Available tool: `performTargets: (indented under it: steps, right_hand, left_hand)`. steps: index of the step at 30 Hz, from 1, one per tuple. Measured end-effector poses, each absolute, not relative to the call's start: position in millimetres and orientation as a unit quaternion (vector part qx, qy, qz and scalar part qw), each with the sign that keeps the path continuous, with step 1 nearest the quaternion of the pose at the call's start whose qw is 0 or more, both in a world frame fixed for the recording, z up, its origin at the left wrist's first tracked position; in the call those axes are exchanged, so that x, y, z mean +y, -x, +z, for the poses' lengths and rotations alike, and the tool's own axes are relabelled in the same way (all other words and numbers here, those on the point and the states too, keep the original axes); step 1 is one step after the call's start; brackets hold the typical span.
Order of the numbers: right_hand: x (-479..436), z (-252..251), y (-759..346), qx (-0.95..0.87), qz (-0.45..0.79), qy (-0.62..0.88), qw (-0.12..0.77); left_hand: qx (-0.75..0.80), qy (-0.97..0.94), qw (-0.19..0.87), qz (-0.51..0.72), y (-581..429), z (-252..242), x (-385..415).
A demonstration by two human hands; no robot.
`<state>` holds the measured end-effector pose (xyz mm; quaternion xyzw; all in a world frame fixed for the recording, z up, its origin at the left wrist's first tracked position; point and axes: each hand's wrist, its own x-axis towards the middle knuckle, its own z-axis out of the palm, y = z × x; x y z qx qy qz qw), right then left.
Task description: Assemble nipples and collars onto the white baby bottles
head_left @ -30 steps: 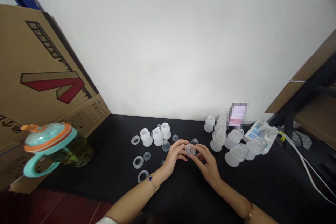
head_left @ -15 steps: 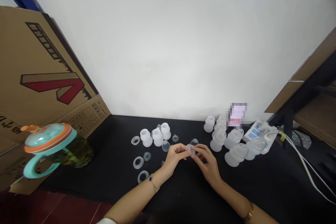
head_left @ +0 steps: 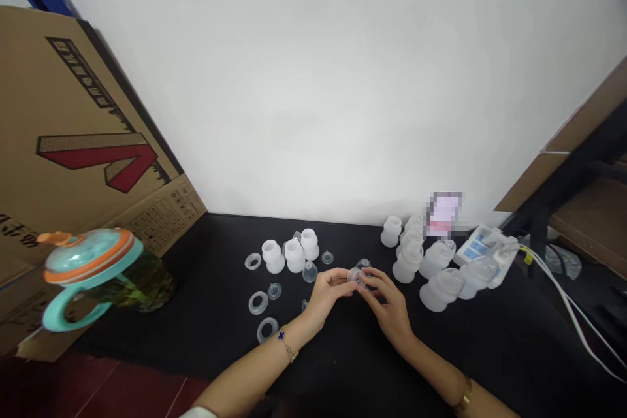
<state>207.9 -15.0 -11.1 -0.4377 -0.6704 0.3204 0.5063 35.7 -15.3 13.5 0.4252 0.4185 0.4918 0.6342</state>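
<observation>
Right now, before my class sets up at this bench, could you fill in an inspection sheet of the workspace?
Surface: black tabletop, against a white wall.
Job's things: clear part in hand; three open white containers, loose rings and a clear dome on the left; domed bottles on the right.
Clutter: teal-lidded jug at far left; power strip behind the bottles.
Hands: left hand and right hand both grip the clear part.
Cables: white cables run from the power strip toward the right edge.
Surroundings: cardboard box at left; red floor below.
</observation>
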Motion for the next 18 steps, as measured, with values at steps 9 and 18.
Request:
performTargets:
  steps: [9,18]
  right_hand:
    - [-15.7,-14.6,-207.6,-0.661,0.342,0.429,0.512]
    - [-18.0,-11.2,-207.4,-0.669,0.342,0.421,0.508]
  left_hand:
    - [0.424,-0.417,0.645,0.479,-34.2,15.9,-14.4]
    - [0.404,-0.436,0.632,0.496,-31.8,15.3,-11.9]
